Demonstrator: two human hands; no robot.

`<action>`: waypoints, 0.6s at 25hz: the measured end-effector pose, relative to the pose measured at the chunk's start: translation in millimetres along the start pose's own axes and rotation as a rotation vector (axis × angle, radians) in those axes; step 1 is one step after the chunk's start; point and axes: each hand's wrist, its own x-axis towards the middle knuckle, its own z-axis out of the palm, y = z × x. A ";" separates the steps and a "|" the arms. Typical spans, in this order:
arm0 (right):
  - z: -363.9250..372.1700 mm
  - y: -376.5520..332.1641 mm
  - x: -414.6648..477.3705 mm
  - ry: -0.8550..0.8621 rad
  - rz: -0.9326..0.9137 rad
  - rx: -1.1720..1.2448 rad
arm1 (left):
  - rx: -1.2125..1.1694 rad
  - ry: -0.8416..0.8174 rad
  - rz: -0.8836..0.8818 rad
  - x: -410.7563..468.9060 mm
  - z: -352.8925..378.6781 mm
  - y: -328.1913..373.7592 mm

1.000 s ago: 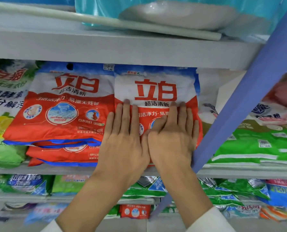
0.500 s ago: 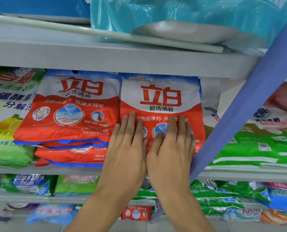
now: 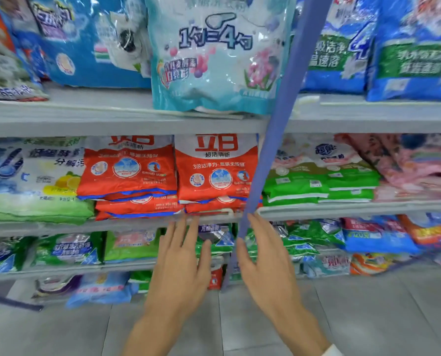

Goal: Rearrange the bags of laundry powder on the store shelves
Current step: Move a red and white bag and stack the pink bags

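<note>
Head view: in a store aisle, a person's left grip (image 3: 181,263) and right grip (image 3: 265,260) hover with fingers straight and spread, holding nothing, just below the lip of the middle shelf (image 3: 60,228). The task's red laundry powder bags lie above and beyond both grips in two stacks, the left stack (image 3: 129,170) and the right stack (image 3: 215,173), neither touched. Both stacks slope down toward the shelf lip, so a careless tug on a lower bag would likely send the top one sliding to the floor. A slanted blue post (image 3: 278,124) crosses the right stack's edge and runs down between the two grips; the right grip's fingertips (image 3: 253,218) sit just beside it, and a bag drawn out on that side could snag there. On the shelf above, a pale blue bag (image 3: 214,60) overhangs the edge and may tip off if the shelving is jolted.
</note>
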 end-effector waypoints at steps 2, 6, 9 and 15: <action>-38.3 1.4 -31.5 0.000 0.076 -0.023 | -0.021 -0.034 -0.008 -19.2 -9.6 25.8; -106.0 31.8 -72.6 0.049 0.243 -0.010 | -0.090 -0.114 0.046 -53.4 -20.4 79.3; -167.3 64.1 -98.2 0.108 0.344 0.007 | -0.104 -0.196 0.090 -66.7 -16.0 122.9; -294.9 123.5 -133.7 0.288 0.413 0.013 | -0.096 -0.250 0.203 -82.1 18.9 235.3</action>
